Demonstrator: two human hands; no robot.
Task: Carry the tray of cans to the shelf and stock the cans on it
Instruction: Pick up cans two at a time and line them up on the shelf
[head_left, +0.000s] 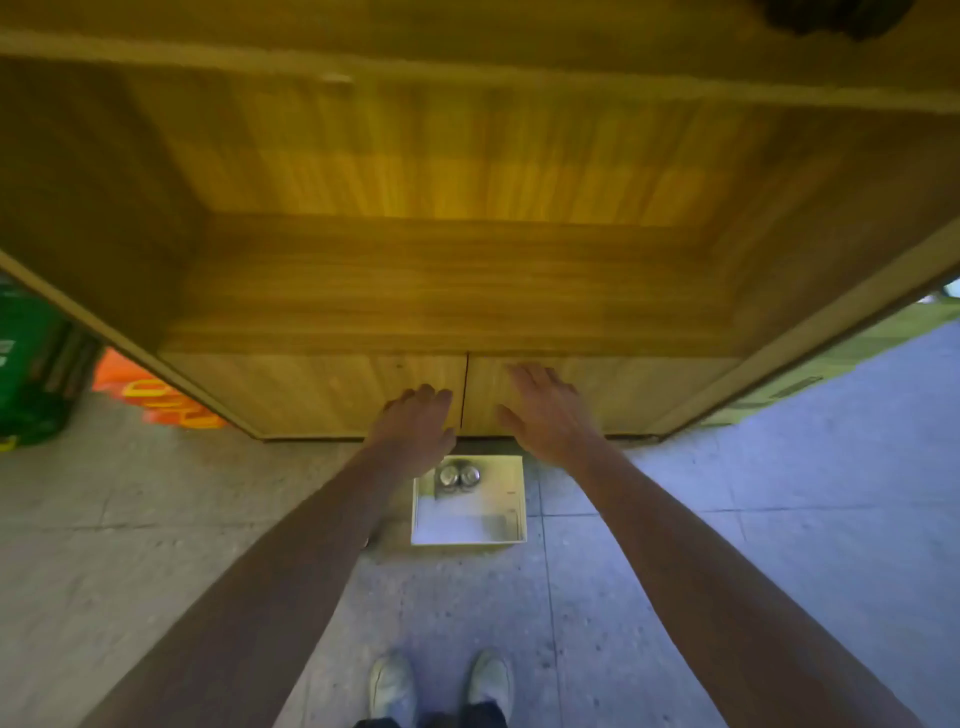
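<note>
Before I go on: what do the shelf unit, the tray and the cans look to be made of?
Shelf unit: wood or wood-look laminate, smooth; yellow-brown grain lines run across it, and which of the two I cannot tell.
Tray: pale, thin-walled, matte, probably cardboard or light plastic; the blur leaves it open.
Cans: metal, judging by two shiny silver round tops.

Both bare arms outstretched, left hand (415, 423) loosely curled, right hand (545, 410) flat, fingers spread, both empty.

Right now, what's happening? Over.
Left hand, right hand open, empty. Two cans in tray on floor. Shelf bare, nothing blocking.
</note>
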